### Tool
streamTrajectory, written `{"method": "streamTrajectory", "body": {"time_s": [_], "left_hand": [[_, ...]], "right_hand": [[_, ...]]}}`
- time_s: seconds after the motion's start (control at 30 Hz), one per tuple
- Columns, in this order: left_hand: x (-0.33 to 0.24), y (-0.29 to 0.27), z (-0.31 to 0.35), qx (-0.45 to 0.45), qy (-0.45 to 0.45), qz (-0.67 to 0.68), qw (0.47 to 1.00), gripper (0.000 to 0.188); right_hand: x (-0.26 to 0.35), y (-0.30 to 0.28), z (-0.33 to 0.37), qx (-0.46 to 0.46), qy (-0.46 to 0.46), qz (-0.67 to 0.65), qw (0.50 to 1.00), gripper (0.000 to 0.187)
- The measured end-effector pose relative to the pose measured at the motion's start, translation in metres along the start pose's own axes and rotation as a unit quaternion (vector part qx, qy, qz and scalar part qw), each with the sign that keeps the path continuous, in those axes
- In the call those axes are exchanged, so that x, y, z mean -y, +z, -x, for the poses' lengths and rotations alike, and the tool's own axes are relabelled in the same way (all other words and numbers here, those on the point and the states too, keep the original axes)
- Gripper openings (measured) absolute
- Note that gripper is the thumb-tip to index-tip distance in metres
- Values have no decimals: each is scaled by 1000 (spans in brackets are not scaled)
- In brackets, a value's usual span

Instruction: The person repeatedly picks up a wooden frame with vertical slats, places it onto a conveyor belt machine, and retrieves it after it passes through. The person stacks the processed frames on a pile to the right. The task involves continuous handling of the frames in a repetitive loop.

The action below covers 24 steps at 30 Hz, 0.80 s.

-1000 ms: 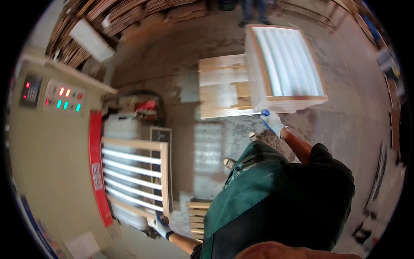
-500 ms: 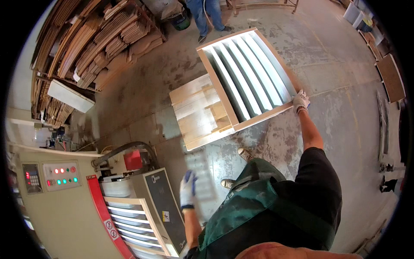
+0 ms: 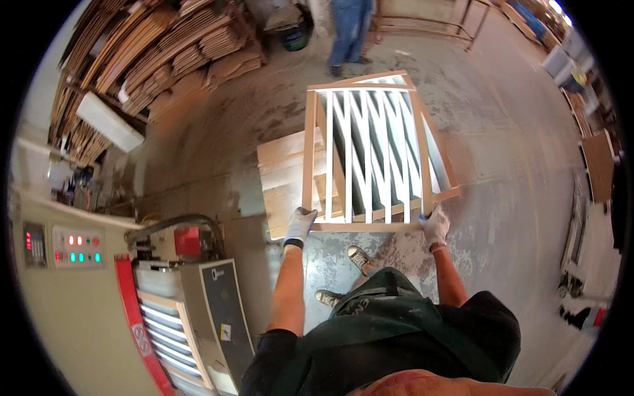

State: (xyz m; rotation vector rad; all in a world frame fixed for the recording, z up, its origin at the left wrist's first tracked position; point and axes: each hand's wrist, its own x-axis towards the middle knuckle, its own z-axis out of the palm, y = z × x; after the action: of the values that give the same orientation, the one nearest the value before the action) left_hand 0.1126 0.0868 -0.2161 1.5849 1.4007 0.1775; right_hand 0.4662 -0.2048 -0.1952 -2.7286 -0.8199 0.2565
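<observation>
Both gloved hands grip the near edge of a slatted wooden frame (image 3: 366, 228) with pale, bright slats. My left hand (image 3: 300, 226) is closed around its near left corner, and my right hand (image 3: 435, 228) around its near right corner. This frame lies over, or just above, a stack of similar slatted frames (image 3: 437, 138), turned at an angle to them. Whether the two touch I cannot tell. Beneath the stack, a base of pale wooden boards (image 3: 287, 175) shows on the left.
At my left stands a machine with a lit control panel (image 3: 78, 247), a red strip (image 3: 142, 330) and another slatted frame (image 3: 188, 343) at it. Wood pieces (image 3: 165, 56) are piled at the far left. Beyond the stack stands a person in blue trousers (image 3: 349, 30).
My left hand, empty beside the machine before, has moved forward onto the frame. My right hand has left the stack's corner and now grips the same frame, which lies skewed over the stack.
</observation>
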Motion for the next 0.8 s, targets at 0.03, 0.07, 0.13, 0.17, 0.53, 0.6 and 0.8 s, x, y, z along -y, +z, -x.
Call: {"method": "streamTrajectory", "body": {"time_s": [0.03,0.07,0.13,0.17,0.53,0.6,0.8], "left_hand": [[-6,-7,14,-19,0,-72,997,47],[-19,-17,30,-35,2,-146,989,47],[-1,-47,59,1,-57,-74,996,46],[13,-52,77,-25,-60,-119,991,46],[56,-103,358,-328,-134,-37,935,40],[73,-93,401,-399,-147,-28,904,39],[119,-49,512,-527,-250,196,788,31]], "right_hand": [[-5,4,15,20,25,-33,999,53],[-19,13,31,39,54,-66,996,52],[-50,50,52,146,94,-388,905,24],[-41,49,56,176,110,-451,868,18],[74,25,117,322,33,-493,808,12],[111,9,121,377,-55,-497,780,11],[229,14,159,476,-188,-417,751,14]]}}
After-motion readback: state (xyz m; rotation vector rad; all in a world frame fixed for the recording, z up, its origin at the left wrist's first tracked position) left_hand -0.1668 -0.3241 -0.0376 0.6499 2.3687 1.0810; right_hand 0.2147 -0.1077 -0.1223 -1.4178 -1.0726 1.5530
